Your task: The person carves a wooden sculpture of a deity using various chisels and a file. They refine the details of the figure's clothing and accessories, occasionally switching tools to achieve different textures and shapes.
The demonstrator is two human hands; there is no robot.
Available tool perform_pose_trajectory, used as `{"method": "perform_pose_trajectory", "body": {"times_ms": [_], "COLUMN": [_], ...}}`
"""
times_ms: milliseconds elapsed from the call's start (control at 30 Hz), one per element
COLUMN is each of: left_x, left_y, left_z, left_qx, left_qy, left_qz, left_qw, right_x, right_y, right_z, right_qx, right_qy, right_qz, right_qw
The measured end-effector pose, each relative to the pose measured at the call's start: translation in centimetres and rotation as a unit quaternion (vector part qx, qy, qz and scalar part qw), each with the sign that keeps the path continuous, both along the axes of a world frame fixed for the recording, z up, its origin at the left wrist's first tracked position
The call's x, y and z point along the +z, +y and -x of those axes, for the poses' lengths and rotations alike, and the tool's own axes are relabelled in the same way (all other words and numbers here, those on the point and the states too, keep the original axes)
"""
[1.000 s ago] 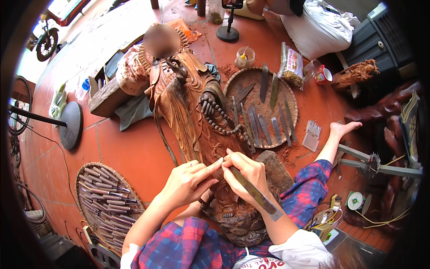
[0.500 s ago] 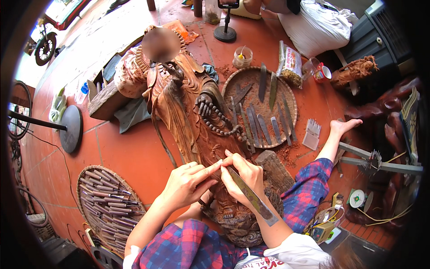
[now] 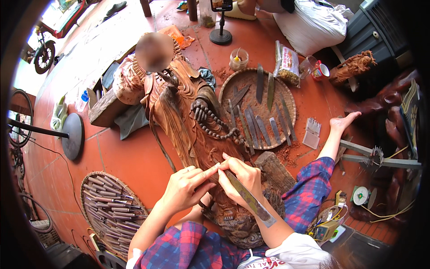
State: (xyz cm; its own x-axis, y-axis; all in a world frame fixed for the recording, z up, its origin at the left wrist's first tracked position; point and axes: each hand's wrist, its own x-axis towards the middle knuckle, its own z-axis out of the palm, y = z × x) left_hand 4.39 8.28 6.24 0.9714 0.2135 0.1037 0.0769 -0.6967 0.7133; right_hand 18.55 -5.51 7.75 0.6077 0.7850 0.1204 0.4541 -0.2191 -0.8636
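A carved wooden statue (image 3: 179, 130) in a flowing robe, with a string of beads, lies before me, its base between my legs. My right hand (image 3: 242, 177) is closed round a long flat carving blade (image 3: 251, 201). The blade's broad end lies back over my right wrist, and its working tip is hidden at my fingers, low on the robe. My left hand (image 3: 186, 186) holds nothing; its index finger reaches to the right fingertips, with the thumb apart below. Whether that finger touches the blade or the wood, I cannot tell.
At right a round woven tray (image 3: 291, 96) holds several flat blades. Another basket (image 3: 141, 206), at lower left, is full of wooden-handled chisels. A phone stand (image 3: 220, 36), a small jar (image 3: 238, 59), a plastic bag (image 3: 286, 67) and a wooden block (image 3: 273, 168) stand around the statue.
The view has shifted slightly. Both hands keep nearly the same pose at the same spot on the robe, with the blade still in my right hand.
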Motion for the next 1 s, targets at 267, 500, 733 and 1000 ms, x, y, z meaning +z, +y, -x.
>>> {"method": "perform_pose_trajectory", "body": {"times_ms": [267,500,733,1000], "left_x": [-0.24,-0.27,-0.16,-0.41], "left_y": [-0.11,-0.13,-0.33,-0.22], "left_z": [-0.05,0.08,0.29,0.05], "left_qx": [0.000,-0.001,0.011,-0.002], "left_qy": [-0.010,-0.014,-0.034,-0.031], "left_qz": [0.003,0.003,-0.001,-0.021], "left_qw": [1.000,1.000,0.999,0.999], "right_x": [-0.29,-0.11,-0.33,-0.55], "right_y": [-0.07,-0.08,-0.02,-0.73], "right_z": [-0.08,-0.19,-0.23,-0.12], "right_qx": [-0.002,-0.006,0.020,0.007], "right_qy": [-0.003,0.004,0.004,0.050], "right_qz": [-0.009,-0.007,-0.023,-0.043], "right_qw": [1.000,1.000,1.000,0.998]}}
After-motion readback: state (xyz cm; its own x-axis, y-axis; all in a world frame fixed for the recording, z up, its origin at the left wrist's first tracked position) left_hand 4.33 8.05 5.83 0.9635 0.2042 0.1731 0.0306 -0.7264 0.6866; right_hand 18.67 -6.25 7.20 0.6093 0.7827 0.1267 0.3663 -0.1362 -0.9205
